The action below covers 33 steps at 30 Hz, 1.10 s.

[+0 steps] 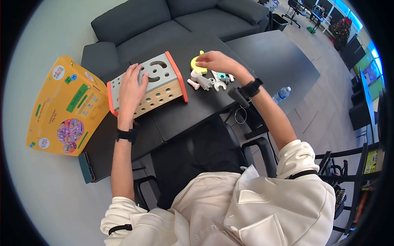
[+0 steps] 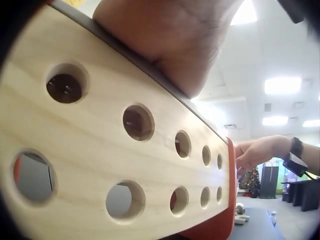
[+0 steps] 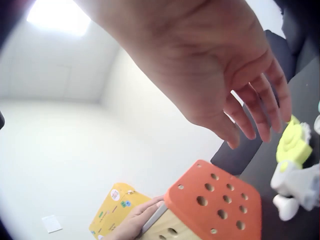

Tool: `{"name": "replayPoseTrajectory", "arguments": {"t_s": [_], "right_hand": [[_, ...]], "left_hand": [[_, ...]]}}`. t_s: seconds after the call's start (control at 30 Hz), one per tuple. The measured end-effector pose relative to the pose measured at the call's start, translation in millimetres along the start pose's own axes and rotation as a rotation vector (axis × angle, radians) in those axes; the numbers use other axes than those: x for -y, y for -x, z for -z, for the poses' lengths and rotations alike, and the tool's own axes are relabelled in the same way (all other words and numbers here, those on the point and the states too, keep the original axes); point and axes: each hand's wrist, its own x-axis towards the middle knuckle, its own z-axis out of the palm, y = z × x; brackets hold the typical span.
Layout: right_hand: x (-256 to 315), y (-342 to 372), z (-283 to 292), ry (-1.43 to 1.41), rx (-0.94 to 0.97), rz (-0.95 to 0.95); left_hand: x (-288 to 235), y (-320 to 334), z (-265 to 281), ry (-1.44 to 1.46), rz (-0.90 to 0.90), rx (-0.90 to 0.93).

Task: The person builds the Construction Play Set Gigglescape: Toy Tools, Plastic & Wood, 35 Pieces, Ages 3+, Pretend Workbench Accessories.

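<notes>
Lying on the dark table (image 1: 176,118) just outside the toy bench's orange end panel (image 3: 220,204), the yellow curved piece (image 1: 193,64) sits under and to the left of the fingertips of the right hand (image 1: 221,64). Its longer run points roughly away from the person, with the fingers reaching over it from the right side. The right hand is clearly the nearer; the toy bench (image 1: 161,83) stands between the piece and most of the left hand's reach. Right-hand fingers are apart and loosely bent, with nothing seen between them; whether a fingertip touches the yellow piece cannot be told. A grey-white toy piece (image 1: 200,78) adjoins it on the near side; whether the two are joined is unclear. A pale peg (image 1: 193,84) and a wrench (image 1: 220,85) lie close by. The left hand (image 1: 131,89) rests on the bench's grey top, fingers extended and gripping nothing visible. Beyond it stands a yellow box (image 1: 61,108). Noted limits: the right hand covers part of the yellow piece in the head view; the right wrist view cuts off the grey-white piece at its edge; the left wrist view shows no yellow piece, and the bench's interior shows only through its holes.
</notes>
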Motion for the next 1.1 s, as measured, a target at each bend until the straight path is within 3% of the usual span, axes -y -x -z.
{"name": "replayPoseTrajectory", "arguments": {"t_s": [0.13, 0.3, 0.33, 0.57, 0.67, 0.9, 1.1], "right_hand": [[-59.1, 9.1, 2.3, 0.042, -0.053, -0.046], [-98.6, 20.2, -4.8, 0.383, -0.070, 0.001], [-101.8, 23.8, -5.8, 0.395, -0.148, 0.007], [-117.8, 31.1, 10.2, 0.327, -0.137, -0.082], [-124.0, 31.8, 19.5, 0.372, -0.215, -0.156], [-141.1, 39.4, 20.3, 0.318, -0.182, -0.186], [-130.9, 43.2, 10.5, 0.281, -0.174, 0.028]], "left_hand": [[-0.8, -0.4, -2.1, 0.023, 0.029, -0.007], [-5.6, -0.4, 0.2, 0.065, 0.072, -0.002], [-5.3, -0.5, 0.6, 0.061, 0.067, -0.003], [-3.6, 0.6, 0.4, 0.056, 0.045, -0.015], [-1.9, 0.3, 0.5, 0.085, 0.044, 0.001], [0.2, -1.0, -1.8, 0.092, 0.044, -0.012], [-1.0, -0.5, -0.1, 0.102, 0.045, -0.008]]}}
